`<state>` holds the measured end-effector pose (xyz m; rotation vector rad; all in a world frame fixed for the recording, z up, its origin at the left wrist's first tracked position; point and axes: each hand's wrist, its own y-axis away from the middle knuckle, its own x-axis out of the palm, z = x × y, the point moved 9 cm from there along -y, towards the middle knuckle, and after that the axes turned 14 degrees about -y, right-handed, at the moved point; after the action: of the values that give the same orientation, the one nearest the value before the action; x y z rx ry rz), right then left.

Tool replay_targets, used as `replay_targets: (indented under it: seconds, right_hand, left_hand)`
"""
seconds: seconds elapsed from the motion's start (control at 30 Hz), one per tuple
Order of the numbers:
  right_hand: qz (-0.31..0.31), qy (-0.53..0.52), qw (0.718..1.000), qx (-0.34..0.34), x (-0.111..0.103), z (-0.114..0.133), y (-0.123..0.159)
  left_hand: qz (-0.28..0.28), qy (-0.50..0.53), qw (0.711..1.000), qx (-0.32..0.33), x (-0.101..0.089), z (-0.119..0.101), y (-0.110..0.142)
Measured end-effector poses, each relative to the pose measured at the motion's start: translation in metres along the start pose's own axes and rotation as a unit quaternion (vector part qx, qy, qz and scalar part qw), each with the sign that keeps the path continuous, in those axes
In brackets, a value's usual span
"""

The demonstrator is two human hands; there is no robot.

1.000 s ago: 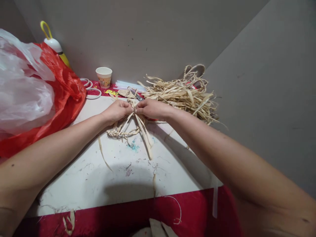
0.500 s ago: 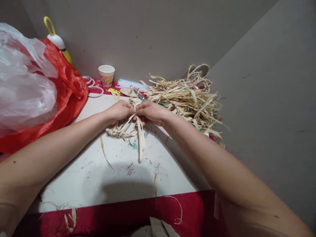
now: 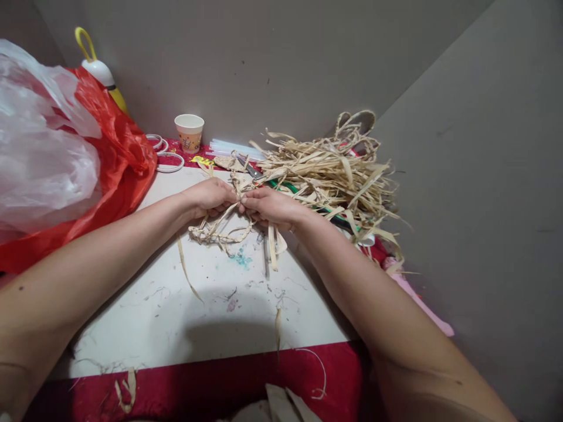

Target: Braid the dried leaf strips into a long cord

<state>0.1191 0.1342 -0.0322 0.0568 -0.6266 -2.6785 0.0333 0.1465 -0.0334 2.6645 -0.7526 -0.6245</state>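
Both hands meet over the far part of the white board [image 3: 176,328]. My left hand [image 3: 211,198] is closed, pinching a braided cord of dry straw-like strips [image 3: 211,235] whose loop lies on the board below. Beside it, the fingertips of my right hand [image 3: 272,206] are pressed together on the same cord. Loose flat strips [image 3: 275,246] hang down under the right hand. The exact spot where the strips cross is partly hidden by the fingers. Just beyond the hands lie scissors [image 3: 250,168] and a small woven straw piece [image 3: 229,163].
A heap of dry strips [image 3: 334,176] lies at the right, against the wall. Behind the board stand a paper cup [image 3: 190,135], white rings [image 3: 170,162] and clear sticks [image 3: 233,147]. A red and white plastic bag [image 3: 127,158] and a yellow-and-white bottle [image 3: 100,73] occupy the left.
The hanging strips have swung from below the fingers to the right, under my right hand. My right hand and forearm have shifted slightly lower. The left hand has barely moved.
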Motion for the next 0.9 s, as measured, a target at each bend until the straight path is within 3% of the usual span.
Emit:
replay_targets:
  seconds: [0.17,0.3,0.67,0.8,0.9]
  right_hand:
    - [0.061,-0.069,0.995,0.029,0.001,-0.01,-0.004]
    - [0.075,-0.106,0.991,0.043,0.004,-0.014,-0.008]
    - [0.017,-0.122,0.992,0.005,0.003,-0.007,-0.007]
    - [-0.011,-0.088,0.995,-0.035,0.001,-0.004,-0.01]
    - [-0.037,-0.056,0.996,-0.06,-0.001,-0.003,-0.013]
  left_hand:
    - [-0.007,0.003,1.0,0.001,-0.003,0.001,0.0]
    - [-0.006,-0.007,1.0,0.017,-0.002,-0.004,0.004]
    - [0.032,-0.073,0.996,0.024,-0.005,-0.017,0.008]
    - [0.071,-0.044,0.996,-0.013,0.002,-0.012,0.009]
    - [0.066,-0.009,0.997,-0.042,0.005,-0.01,0.01]
